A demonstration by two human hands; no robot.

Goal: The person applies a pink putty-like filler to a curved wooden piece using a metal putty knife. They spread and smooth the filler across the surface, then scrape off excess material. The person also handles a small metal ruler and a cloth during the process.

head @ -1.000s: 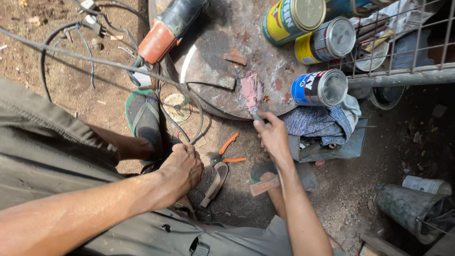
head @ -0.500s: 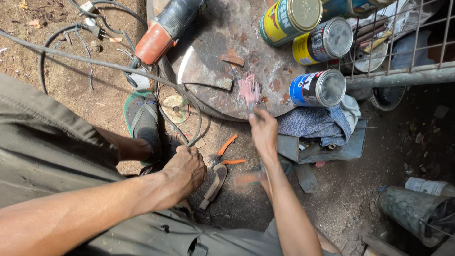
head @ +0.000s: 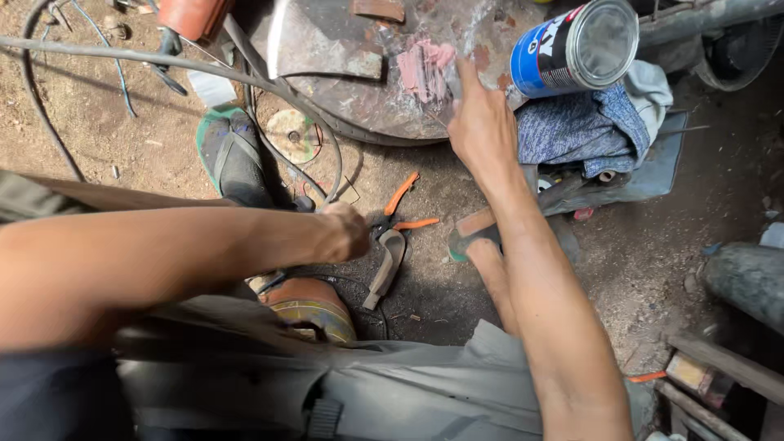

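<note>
My right hand [head: 483, 122] reaches out to the rusty round metal plate [head: 359, 102]. Its index finger points up beside a smear of pink paste [head: 423, 67]. A thin dark sliver sticks out under the palm; whether the hand grips it is hidden. My left hand [head: 347, 231] is curled into a fist low over the dirt, with nothing seen in it. It sits just left of the orange-handled pliers [head: 402, 208] and under a loop of black cable [head: 331, 167].
A blue-and-white can [head: 572, 49] lies on its side above a blue cloth [head: 572, 131]. A green sandal [head: 233, 155] and a grinding disc [head: 290, 135] lie left of the plate. A red power tool [head: 192, 15] is at the top. A grey cylinder [head: 747, 282] lies at the right.
The view has moved closer. My right hand slid up onto the plate beside the pink paste. My left hand went from lying flat to a fist near the pliers.
</note>
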